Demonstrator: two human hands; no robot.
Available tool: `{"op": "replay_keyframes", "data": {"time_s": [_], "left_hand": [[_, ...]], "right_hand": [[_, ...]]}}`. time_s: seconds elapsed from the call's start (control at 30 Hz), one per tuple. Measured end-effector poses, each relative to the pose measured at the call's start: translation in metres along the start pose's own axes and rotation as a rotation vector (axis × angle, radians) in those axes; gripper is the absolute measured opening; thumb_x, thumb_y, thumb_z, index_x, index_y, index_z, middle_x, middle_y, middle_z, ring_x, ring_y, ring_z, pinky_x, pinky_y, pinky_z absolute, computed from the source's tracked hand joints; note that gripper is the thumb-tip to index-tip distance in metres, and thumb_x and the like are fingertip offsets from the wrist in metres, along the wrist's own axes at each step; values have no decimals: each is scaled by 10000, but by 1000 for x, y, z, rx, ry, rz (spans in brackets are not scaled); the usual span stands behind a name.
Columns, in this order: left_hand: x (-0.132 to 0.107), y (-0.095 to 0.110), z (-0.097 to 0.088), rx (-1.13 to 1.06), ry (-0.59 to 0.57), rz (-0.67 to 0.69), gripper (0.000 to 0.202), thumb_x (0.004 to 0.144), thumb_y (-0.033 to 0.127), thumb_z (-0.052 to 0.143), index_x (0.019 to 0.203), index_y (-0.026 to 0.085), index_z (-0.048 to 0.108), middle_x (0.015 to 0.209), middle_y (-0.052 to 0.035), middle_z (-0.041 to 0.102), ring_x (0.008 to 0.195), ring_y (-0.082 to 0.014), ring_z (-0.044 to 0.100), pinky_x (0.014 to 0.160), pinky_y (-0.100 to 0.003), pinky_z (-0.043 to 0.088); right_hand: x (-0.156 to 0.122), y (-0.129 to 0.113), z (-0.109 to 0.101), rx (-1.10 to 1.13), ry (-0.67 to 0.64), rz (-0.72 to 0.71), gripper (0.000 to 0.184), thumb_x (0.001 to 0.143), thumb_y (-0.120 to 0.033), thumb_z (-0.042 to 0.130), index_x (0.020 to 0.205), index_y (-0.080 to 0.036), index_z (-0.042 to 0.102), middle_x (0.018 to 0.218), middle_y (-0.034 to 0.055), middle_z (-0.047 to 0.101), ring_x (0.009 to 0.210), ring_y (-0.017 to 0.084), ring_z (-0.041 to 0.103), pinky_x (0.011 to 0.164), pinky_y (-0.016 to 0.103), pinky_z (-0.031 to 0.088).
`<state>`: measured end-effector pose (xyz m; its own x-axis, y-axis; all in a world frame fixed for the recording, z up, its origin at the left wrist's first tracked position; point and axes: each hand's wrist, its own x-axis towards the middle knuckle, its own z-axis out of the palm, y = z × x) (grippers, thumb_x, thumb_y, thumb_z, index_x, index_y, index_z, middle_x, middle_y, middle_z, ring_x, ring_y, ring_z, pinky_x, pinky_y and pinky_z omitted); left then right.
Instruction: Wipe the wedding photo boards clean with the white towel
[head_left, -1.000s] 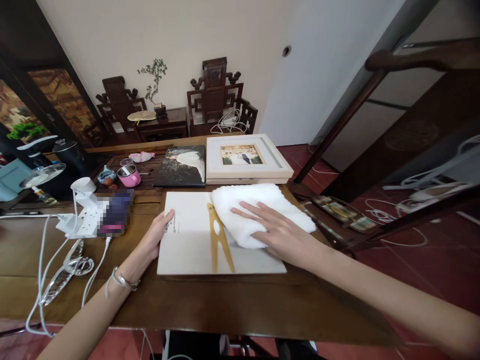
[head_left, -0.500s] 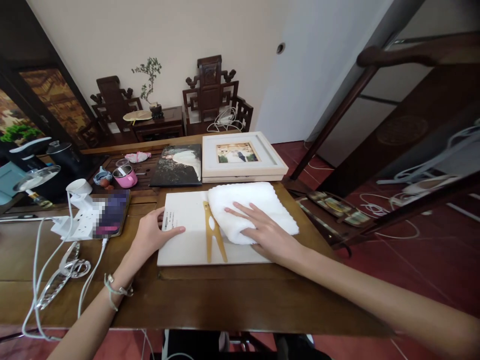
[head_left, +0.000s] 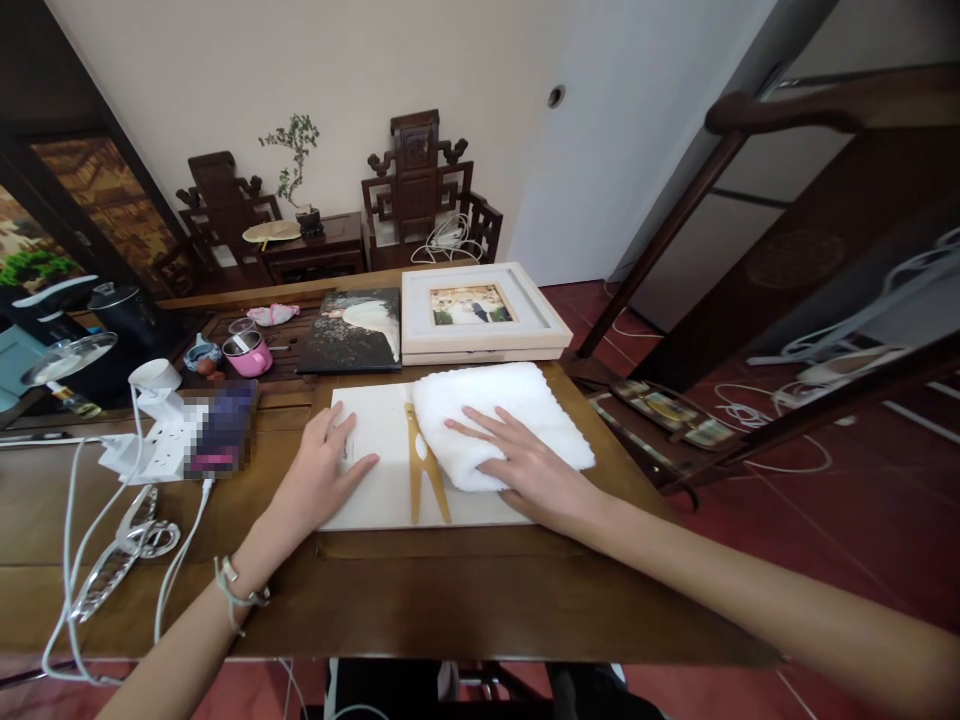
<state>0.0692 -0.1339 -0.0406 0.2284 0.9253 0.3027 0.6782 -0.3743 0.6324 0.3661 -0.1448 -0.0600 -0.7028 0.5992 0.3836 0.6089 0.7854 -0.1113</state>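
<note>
Shifted the left hand [head_left: 328, 462] from the left edge of the white board [head_left: 364, 508] onto its left part, splayed, clamping nothing. Resting the right hand [head_left: 536, 470] on the white towel [head_left: 506, 392], over the board's right part; cannot tell whether pinched. With a golden forked tool [head_left: 415, 485] lying mid-board, beside the towel. Judging by plush pile, expect light, soft handling; best gathered by a fold.

Home, sitting room by look: carved chairs [head_left: 416, 180] and potted tree [head_left: 298, 165] past counter's [head_left: 480, 610] far edge; framed photo [head_left: 472, 304] at far right corner; pink cup [head_left: 259, 358], kettle [head_left: 124, 308] along far edge, leftward.
</note>
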Motion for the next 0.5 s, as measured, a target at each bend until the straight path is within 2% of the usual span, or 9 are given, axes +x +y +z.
{"op": "replay_keyframes", "data": {"time_s": [0.03, 0.1, 0.2, 0.3, 0.4, 0.5], "left_hand": [[-1, 1, 3, -14, -66, 7, 525, 787, 402, 669, 1259, 199, 564, 1491, -133, 365, 1407, -321, 254, 1137, -481, 183], [-2, 2, 9, -44, -142, 22, 538, 819, 407, 637, 1309, 217, 521, 1525, -114, 314, 1438, -300, 182, 1155, -481, 119], [-2, 1, 12, -19, -174, 56, 532, 866, 418, 576, 1351, 224, 476, 1518, -108, 327, 1440, -287, 176, 1156, -507, 79], [0, -2, 12, 119, -208, 81, 507, 930, 403, 459, 1392, 197, 422, 1518, -113, 326, 1439, -275, 181, 1151, -525, 117], [2, -4, 13, 258, -268, 85, 503, 973, 360, 347, 1433, 156, 348, 1536, -121, 283, 1446, -256, 153, 1156, -520, 139], [4, -7, 14, 327, -285, 109, 497, 987, 329, 296, 1453, 157, 304, 1547, -114, 256, 1450, -247, 132, 1158, -521, 146]], "right_hand": [[-2, -2, -3, -7, -23, -7, 417, 559, 115, 450, 801, -153, 659, 1439, 146, 430, 1392, 325, 222, 1069, 628, 266], [-6, -5, -11, -6, -70, -21, 433, 563, 116, 447, 805, -167, 667, 1447, 118, 428, 1391, 316, 238, 1078, 615, 269], [-10, -1, -32, 5, -78, 5, 477, 574, 116, 452, 869, -184, 677, 1449, 94, 434, 1386, 283, 273, 1088, 549, 317], [-2, 12, -48, -68, -68, 47, 500, 592, 128, 453, 918, -173, 683, 1439, 110, 445, 1383, 296, 279, 1084, 543, 334], [14, 23, -47, -142, -247, 24, 534, 579, 142, 445, 957, -147, 687, 1459, 135, 404, 1381, 354, 248, 1057, 598, 338], [33, 30, -33, -181, -383, 49, 625, 593, 146, 422, 1096, -141, 657, 1497, 137, 332, 1386, 381, 203, 1026, 619, 357]]}}
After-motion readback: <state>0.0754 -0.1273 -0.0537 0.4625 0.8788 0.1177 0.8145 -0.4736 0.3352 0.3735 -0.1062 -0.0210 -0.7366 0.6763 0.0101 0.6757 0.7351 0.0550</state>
